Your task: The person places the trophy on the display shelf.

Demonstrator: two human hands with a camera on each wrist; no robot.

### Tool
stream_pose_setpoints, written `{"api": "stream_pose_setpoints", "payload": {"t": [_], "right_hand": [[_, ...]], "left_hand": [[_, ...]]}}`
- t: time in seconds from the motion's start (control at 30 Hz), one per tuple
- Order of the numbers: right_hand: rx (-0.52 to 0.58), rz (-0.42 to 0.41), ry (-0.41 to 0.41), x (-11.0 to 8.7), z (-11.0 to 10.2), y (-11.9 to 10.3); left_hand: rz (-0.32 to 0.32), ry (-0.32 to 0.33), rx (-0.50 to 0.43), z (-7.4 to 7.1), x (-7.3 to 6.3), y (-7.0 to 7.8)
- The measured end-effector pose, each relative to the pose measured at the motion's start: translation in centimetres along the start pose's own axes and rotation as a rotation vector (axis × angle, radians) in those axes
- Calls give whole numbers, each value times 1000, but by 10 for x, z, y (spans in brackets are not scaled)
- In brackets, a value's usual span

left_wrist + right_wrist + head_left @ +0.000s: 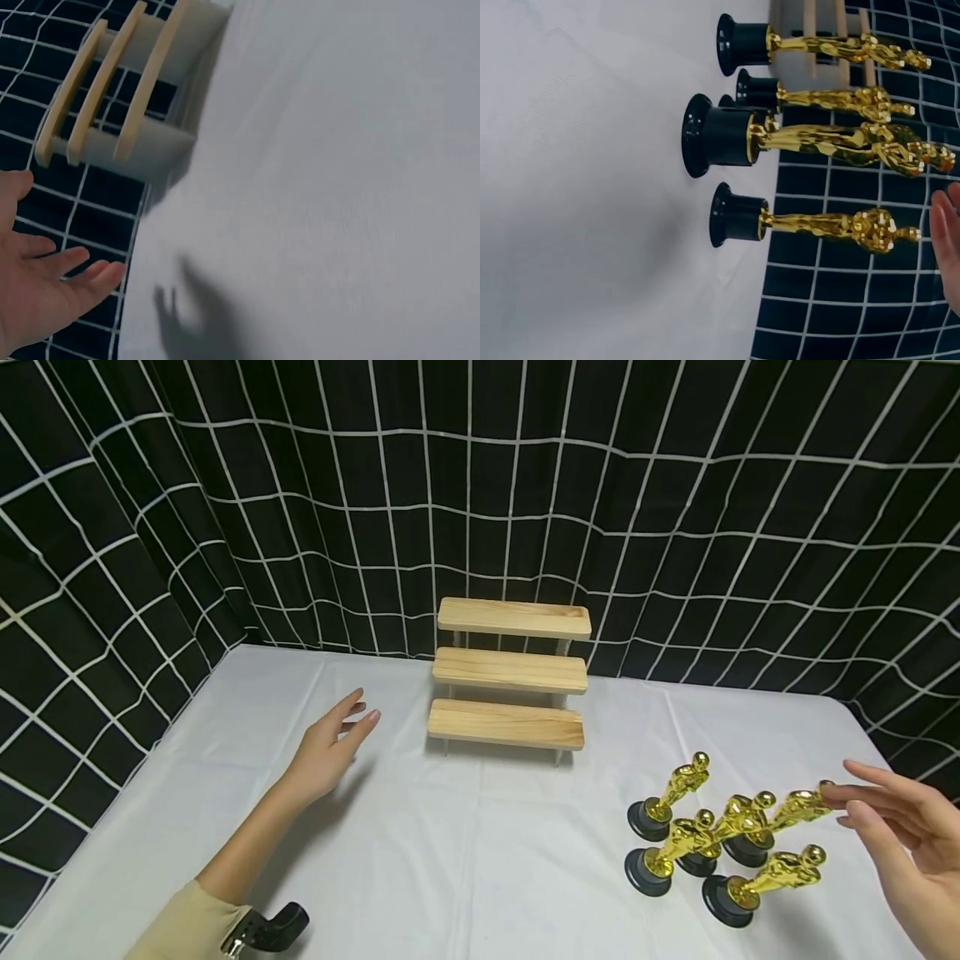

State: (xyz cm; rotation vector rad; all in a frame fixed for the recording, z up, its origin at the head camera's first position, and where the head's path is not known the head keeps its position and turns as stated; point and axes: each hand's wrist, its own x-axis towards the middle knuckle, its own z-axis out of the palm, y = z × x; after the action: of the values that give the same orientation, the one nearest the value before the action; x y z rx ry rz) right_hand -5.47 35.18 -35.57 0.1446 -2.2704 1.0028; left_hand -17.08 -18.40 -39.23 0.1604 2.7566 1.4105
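Five gold trophies [686, 837] on round black bases stood upright in a close group, just to the left of the right hand [918, 835]. The nearest, the far-right trophy [798, 808], had its head at that hand's fingertips in the head view; whether they touched could not be told. The front-right trophy [783, 872] stood near the same hand, a little closer to the person. The other three were farther to the hand's left, two of them partly overlapping in the head view.

The right hand was raised, its thumb and fingers apart, holding nothing. In the right wrist view only its fingertips showed, near the trophies' heads.

The left hand [324, 752] was also raised, well to the left of the trophies, with nothing in its grip. Its thumb stood apart from the fingers, which were lightly bent. A light sleeve [187, 922] covered the forearm behind it, and a black device [273, 928] sat at the sleeve's end.

To the right of the left hand and slightly beyond it stood a shelf [506, 724] with three wooden steps, bearing nothing. Under both hands spread a white cloth [540, 827]; beyond them hung a black curtain [405, 510] with a white grid.
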Motion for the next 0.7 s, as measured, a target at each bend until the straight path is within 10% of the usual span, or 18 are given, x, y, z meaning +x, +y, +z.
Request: {"api": "stream_pose_setpoints", "payload": {"t": [0.7], "right_hand": [[65,-30,-167,-27,10,17]], "left_hand": [[-173,10,-518,55,29,21]]}}
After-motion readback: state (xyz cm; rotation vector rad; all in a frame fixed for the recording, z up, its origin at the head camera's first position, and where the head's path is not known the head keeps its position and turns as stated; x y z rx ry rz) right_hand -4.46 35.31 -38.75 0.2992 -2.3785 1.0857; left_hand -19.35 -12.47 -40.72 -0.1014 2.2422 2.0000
